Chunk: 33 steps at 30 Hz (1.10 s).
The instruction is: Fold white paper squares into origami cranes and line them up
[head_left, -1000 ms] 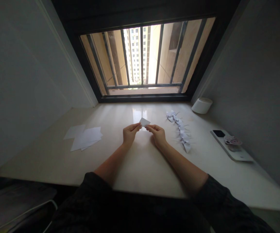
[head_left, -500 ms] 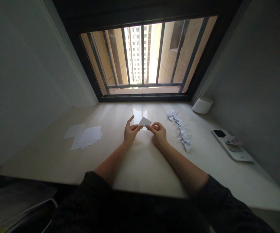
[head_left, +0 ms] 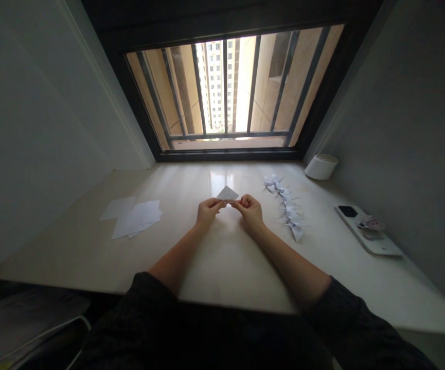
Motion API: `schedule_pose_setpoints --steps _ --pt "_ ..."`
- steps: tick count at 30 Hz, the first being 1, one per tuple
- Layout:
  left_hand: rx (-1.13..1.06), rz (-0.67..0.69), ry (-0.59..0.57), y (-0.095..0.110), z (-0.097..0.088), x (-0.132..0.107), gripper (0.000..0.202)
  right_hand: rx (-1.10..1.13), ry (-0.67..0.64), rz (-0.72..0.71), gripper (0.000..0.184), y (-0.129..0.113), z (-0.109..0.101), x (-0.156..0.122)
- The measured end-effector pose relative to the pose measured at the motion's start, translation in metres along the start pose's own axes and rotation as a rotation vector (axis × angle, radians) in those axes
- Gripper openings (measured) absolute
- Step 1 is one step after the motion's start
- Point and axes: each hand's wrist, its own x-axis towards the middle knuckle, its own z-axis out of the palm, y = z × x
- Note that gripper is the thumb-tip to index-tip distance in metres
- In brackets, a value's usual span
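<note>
A left hand [head_left: 208, 213] and a right hand [head_left: 250, 211] pinch a small white paper [head_left: 227, 193] above the table [head_left: 222, 262].

A big window [head_left: 226, 92] with dark bars stands at the back of the long, pale table, and gray walls [head_left: 399, 103] shut in both ends. Lots of open table lies in front of the hands, and nothing stands in their way. Loose white paper sheets [head_left: 131, 218] lie to the left. A line of paper cranes [head_left: 287, 205] lies near the right hand, with a white phone [head_left: 365, 229] and a round white tub [head_left: 321, 167] farther right. The fingers [head_left: 217, 204] of both hands are closed on the paper, which sits between them.
</note>
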Motion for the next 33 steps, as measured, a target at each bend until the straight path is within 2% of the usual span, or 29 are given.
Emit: schedule_pose_setpoints --steps 12,18,23,28,30,33 --pt "0.008 -0.005 0.001 0.0018 0.0005 -0.0001 0.032 -0.008 0.022 -0.004 0.048 0.0017 -0.0001 -0.0001" --pt "-0.021 -0.030 -0.033 0.0055 0.0019 -0.0004 0.034 0.017 0.035 0.013 0.049 -0.0002 -0.0011 0.0020" --pt "-0.031 -0.039 -0.054 0.0057 0.0018 -0.0001 0.032 0.031 0.059 -0.002 0.046 0.0035 -0.0036 0.0037" --pt "0.005 0.033 -0.111 0.0036 0.0014 -0.0001 0.034 -0.002 0.080 -0.006 0.038 0.0058 -0.0067 0.0054" --pt "0.021 0.044 -0.103 0.0033 0.0013 0.0000 0.034 -0.002 0.062 0.006 0.033 0.0056 -0.0062 0.0048" --pt "0.026 0.026 -0.077 0.0032 0.0013 0.0003 0.034 0.009 0.033 0.004 0.038 0.0056 -0.0038 0.0025"
